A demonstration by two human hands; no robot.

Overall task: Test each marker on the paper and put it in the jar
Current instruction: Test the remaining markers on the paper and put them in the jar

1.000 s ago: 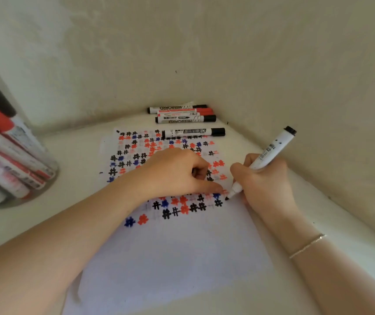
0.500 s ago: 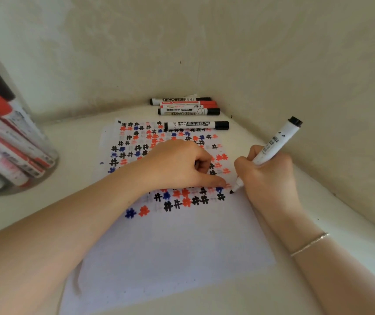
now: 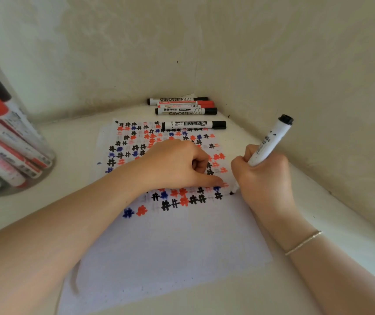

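1. The marker (image 3: 269,142) tip had slid slightly down the paper's (image 3: 159,258) right edge, gripped in the right hand (image 3: 263,176).
2. The left hand (image 3: 177,164), curled and apparently empty, pinned the sheet steady.
3. The jar (image 3: 43,155) waited at the surface's left edge.

Two rough, cream plaster walls (image 3: 227,42) meet in a corner above a pale, smooth ledge (image 3: 68,142), softly lit.

jar (image 3: 11,155) cut off at left edge

head view, close, facing down at paper (image 3: 159,258)
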